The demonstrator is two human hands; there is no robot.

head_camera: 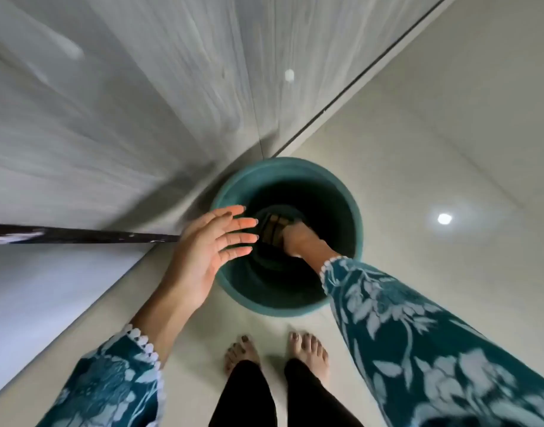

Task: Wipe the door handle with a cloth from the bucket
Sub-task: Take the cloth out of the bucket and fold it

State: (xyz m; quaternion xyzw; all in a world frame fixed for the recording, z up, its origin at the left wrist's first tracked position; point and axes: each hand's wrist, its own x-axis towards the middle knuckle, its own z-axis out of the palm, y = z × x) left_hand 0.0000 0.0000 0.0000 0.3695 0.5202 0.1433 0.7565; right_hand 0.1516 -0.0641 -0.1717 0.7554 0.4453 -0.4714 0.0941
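Note:
A teal bucket (233,183) stands on the pale floor right in front of my bare feet. At its bottom lies a dark checked cloth (273,228). My right hand (298,240) reaches down inside the bucket and its fingers are closed on the cloth. My left hand (207,248) hovers over the bucket's left rim, palm up, fingers spread, holding nothing. A long black door handle (79,236) runs in from the left edge toward my left hand, seen along the grey door (141,103).
The grey wood-grain door and its frame fill the left and top of the view. A dark gap (350,84) runs between the door and the pale tiled floor (434,134) at right. My feet (276,352) stand just below the bucket.

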